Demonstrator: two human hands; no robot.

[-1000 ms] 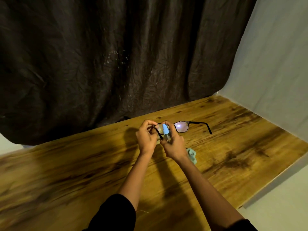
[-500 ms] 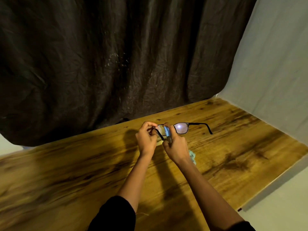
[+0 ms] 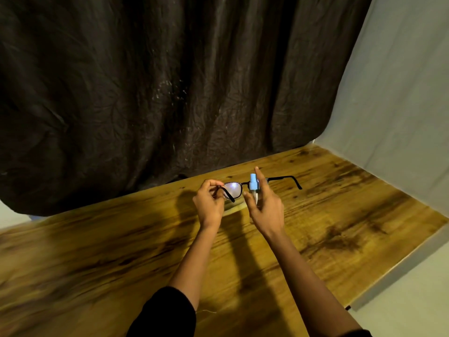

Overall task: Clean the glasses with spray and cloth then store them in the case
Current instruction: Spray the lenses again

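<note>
Two bare hands raised close together above the wooden table [image 3: 340,215]. Left hand [image 3: 209,203]: thumb and fingertips pinching the black glasses [image 3: 233,188] at the left hinge, near temple folded inward, far temple stretched out to the right. Right hand [image 3: 266,205]: thumb and lower fingers curled round a small clear spray bottle [image 3: 254,188] with a blue cap, held upright just in front of the right lens, index finger straight and raised past the cap. Behind, a dark creased curtain [image 3: 170,93]; to the right, a pale wall [image 3: 401,93].
</note>
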